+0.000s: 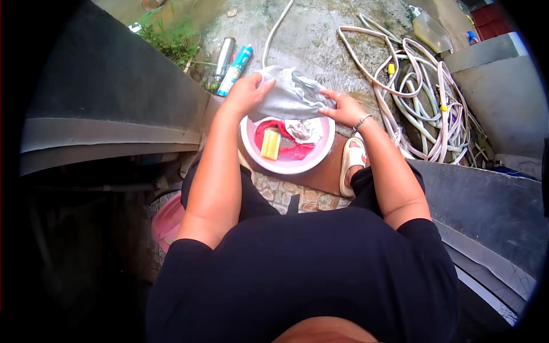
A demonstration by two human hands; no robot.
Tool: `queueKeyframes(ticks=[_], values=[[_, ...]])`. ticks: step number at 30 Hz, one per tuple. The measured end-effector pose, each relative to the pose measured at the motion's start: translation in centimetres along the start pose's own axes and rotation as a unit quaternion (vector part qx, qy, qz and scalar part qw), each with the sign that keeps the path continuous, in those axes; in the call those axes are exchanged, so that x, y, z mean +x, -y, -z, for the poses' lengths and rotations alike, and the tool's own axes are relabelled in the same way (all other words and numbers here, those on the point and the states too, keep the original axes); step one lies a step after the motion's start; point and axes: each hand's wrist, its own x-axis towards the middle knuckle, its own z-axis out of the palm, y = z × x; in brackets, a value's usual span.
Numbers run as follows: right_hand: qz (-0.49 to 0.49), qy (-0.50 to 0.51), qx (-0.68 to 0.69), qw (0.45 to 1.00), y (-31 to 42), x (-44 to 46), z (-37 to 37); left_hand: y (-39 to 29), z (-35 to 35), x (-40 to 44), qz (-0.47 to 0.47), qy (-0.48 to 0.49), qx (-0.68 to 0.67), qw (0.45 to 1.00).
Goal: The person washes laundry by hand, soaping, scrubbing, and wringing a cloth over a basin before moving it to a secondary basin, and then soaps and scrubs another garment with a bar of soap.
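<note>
A wet light grey cloth [291, 94] is stretched between my two hands above a pale pink basin [289, 167]. My left hand [249, 94] grips its left side, and my right hand [342, 108] pinches its right edge between thumb and fingers. Inside the basin a yellow bar [270, 144] rests near the left wall. Red cloth [297, 151] and a white crumpled cloth [303, 130] lie beside it. The raised cloth hides the basin's far rim.
A blue tube [235, 70] and a silver can [225, 58] lie beyond my left hand. Coiled hoses [423, 108] fill the right side. A clear container [432, 32] stands at the upper right. A pink tub [167, 220] is at lower left, between dark walls.
</note>
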Motion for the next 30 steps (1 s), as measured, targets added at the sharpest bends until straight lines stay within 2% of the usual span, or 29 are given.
queueKeyframes(ticks=[1,2,4,6,8,11,12,13,18,21,22,24,26,28,30], values=[[-0.057,0.002,0.032,0.998,-0.2,0.2,-0.8,0.2,0.0,0.0,0.012,0.009,-0.002,1.000],[-0.057,0.005,0.033,0.998,-1.0,0.4,-2.1,0.1,0.2,-0.1,0.023,0.018,-0.004,1.000],[-0.088,-0.080,0.132,0.984,-4.3,1.1,-6.3,0.1,0.1,-0.2,0.030,0.022,-0.022,0.999],[-0.113,-0.029,0.155,0.981,-5.4,1.2,-9.2,-0.7,0.4,-0.6,0.037,0.026,-0.040,0.998],[-0.165,0.089,0.117,0.975,-5.8,1.0,-11.4,-2.0,0.9,-1.3,0.116,0.052,-0.091,0.988],[-0.194,0.176,0.100,0.960,-5.3,1.2,-15.4,-1.1,1.1,-1.6,0.104,0.037,-0.095,0.989],[-0.205,0.176,0.119,0.955,-5.2,1.4,-17.3,-0.6,1.1,-1.7,0.097,0.025,-0.095,0.990],[-0.212,0.178,0.120,0.953,-5.4,1.4,-18.7,1.5,0.8,-1.4,0.060,0.005,-0.012,0.998],[-0.255,0.183,0.070,0.947,-3.4,2.8,-24.7,3.1,2.0,-3.2,0.090,-0.006,-0.014,0.996],[-0.338,0.164,0.097,0.922,-2.9,3.3,-27.6,3.6,3.1,-3.9,0.075,-0.007,0.056,0.996],[-0.337,0.169,0.098,0.921,-2.9,3.5,-28.6,4.1,3.1,-4.0,0.079,-0.007,0.058,0.995],[-0.364,0.114,0.134,0.915,-2.9,4.0,-30.7,5.0,3.2,-4.2,0.067,-0.026,0.042,0.996],[-0.372,0.122,0.123,0.912,-2.4,4.8,-31.2,5.5,3.3,-4.3,0.085,-0.021,0.027,0.996],[-0.444,0.114,0.122,0.880,-0.1,5.6,-29.5,6.0,3.3,-4.3,0.101,-0.017,0.013,0.995],[-0.469,0.117,0.109,0.869,0.2,6.3,-29.7,6.3,3.5,-4.3,0.137,0.009,-0.027,0.990]])
